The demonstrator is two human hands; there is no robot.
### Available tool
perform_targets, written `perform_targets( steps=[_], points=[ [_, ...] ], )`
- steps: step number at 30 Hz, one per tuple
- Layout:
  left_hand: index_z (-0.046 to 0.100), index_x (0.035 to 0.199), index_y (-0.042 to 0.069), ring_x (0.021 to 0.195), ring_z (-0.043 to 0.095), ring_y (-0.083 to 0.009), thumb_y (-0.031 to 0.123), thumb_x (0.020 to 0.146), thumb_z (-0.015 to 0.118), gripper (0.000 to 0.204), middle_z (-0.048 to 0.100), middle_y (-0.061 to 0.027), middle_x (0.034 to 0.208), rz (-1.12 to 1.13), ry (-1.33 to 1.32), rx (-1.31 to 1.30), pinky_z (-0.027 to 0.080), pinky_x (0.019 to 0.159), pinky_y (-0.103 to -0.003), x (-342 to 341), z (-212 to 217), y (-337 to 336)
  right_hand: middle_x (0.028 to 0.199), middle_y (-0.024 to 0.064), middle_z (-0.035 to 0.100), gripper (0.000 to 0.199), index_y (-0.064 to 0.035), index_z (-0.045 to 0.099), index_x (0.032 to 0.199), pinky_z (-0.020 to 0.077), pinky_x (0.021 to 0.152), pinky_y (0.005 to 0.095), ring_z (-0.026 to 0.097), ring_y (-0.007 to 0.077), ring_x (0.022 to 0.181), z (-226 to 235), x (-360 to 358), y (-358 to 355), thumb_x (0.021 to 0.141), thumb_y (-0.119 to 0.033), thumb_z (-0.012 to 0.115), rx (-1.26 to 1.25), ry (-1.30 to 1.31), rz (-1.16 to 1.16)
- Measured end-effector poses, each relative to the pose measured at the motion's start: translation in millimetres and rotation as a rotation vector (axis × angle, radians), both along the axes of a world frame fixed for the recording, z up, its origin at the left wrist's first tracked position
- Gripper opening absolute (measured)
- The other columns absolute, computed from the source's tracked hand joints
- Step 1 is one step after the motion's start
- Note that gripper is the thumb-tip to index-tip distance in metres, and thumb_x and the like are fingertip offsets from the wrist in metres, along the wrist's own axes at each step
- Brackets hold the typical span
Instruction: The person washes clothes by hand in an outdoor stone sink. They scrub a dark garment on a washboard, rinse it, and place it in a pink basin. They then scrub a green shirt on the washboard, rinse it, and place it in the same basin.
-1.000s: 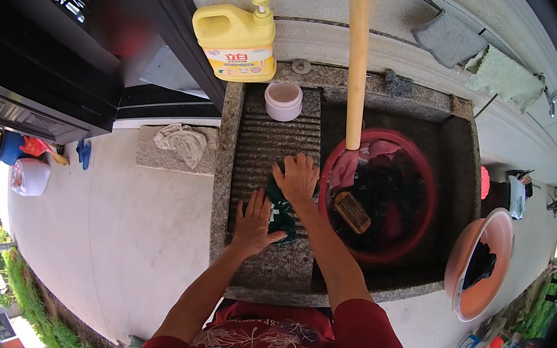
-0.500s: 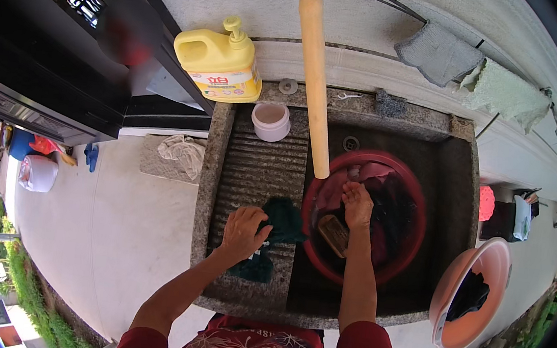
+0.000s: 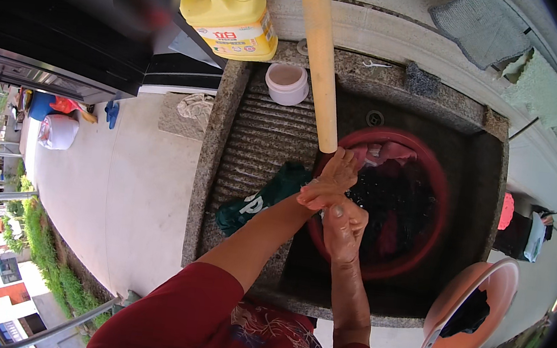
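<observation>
Above the left rim of a red basin [image 3: 430, 248], my two hands meet. My left hand [image 3: 335, 174] reaches across with its fingers stretched out. Against its wrist side, my right hand [image 3: 342, 232] is closed; a wet pinkish patch shows between them, and I cannot make out whether it is skin or a held thing. Pink cloth [image 3: 392, 153] and dark clothes [image 3: 397, 207] soak in the basin's water. Left of the hands, a dark green cloth [image 3: 258, 202] with white print lies across the ridged stone washboard [image 3: 263, 128], partly under my left forearm.
The stone sink [image 3: 474, 215] holds the basin. A wooden pole [image 3: 321, 63] slants down close above my hands. A white tub [image 3: 286, 85] sits on the washboard, a yellow pump jug [image 3: 230, 19] on the rim behind. An orange basin [image 3: 474, 313] with dark cloth stands right.
My left hand has left the green cloth and crossed right to my right hand, which has drawn nearer and closed. The green cloth lies more spread out. The brown block in the basin is hidden now.
</observation>
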State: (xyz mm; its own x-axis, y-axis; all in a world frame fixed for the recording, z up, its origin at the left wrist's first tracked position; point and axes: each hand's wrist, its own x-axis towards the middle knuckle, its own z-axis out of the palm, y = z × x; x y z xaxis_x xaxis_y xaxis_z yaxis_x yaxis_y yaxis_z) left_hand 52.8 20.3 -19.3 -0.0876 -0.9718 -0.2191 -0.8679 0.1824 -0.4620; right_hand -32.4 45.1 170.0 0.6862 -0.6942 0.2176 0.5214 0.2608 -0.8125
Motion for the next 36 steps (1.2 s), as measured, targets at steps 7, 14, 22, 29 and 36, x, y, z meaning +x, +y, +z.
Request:
perform_targets(
  steps=[7, 14, 22, 29, 36],
  points=[
    [0.047, 0.067, 0.016, 0.072, 0.042, -0.0164, 0.024, 0.084, 0.055, 0.020, 0.037, 0.0026, 0.067, -0.348, -0.178, -0.208, 0.035, 0.073, -0.038, -51.7, -23.0, -39.8, 0.091, 0.0125, 0.065, 0.031, -0.0015, 0.065, 0.087, 0.0372, 0.089, 0.0427, 0.060, 0.0290, 0.091, -29.9, -17.1, -7.5, 0.091, -0.024, 0.045, -0.756, 0.449, -0.205],
    [0.058, 0.080, 0.014, 0.081, 0.048, -0.0187, 0.018, 0.080, 0.058, 0.004, 0.050, -0.0007, 0.078, -0.297, 0.167, -0.106, 0.037, 0.077, -0.037, -47.7, -24.3, -45.7, 0.088, 0.0161, 0.062, 0.039, 0.0020, 0.062, 0.088, 0.0385, 0.085, 0.0442, 0.058, 0.0332, 0.084, -7.8, -16.8, 5.1, 0.082, -0.034, 0.047, -0.713, 0.347, -0.348],
    [0.059, 0.110, 0.014, 0.093, 0.061, -0.0270, 0.030, 0.083, 0.065, 0.032, 0.062, -0.0049, 0.101, 1.157, 1.731, 0.387, 0.050, 0.075, -0.042, -20.2, 23.5, -44.1, 0.093, 0.0136, 0.063, 0.042, -0.0024, 0.063, 0.094, 0.0420, 0.082, 0.0445, 0.061, 0.0295, 0.086, -35.2, 0.9, 0.1, 0.091, -0.035, 0.038, -0.924, 0.370, -0.410],
    [0.054, 0.109, 0.012, 0.087, 0.057, -0.0256, 0.029, 0.088, 0.060, 0.028, 0.057, -0.0055, 0.097, 1.792, 2.200, 0.376, 0.048, 0.072, -0.051, -2.2, 22.7, -26.7, 0.119, 0.0131, 0.055, 0.046, 0.0004, 0.058, 0.113, 0.0297, 0.100, 0.0460, 0.053, 0.0310, 0.111, 6.8, -4.6, 55.3, 0.093, -0.034, 0.036, -0.827, 0.328, -0.206],
    [0.055, 0.105, 0.005, 0.084, 0.063, -0.0251, 0.013, 0.091, 0.052, 0.016, 0.060, -0.0076, 0.092, 1.536, 2.463, -0.151, 0.055, 0.070, -0.040, -4.2, 46.8, 24.4, 0.119, 0.0158, 0.053, 0.028, -0.0024, 0.059, 0.109, 0.0394, 0.090, 0.0445, 0.049, 0.0349, 0.111, -128.2, -13.6, -43.1, 0.090, -0.020, 0.051, -0.854, 0.855, -0.473]
  ],
)
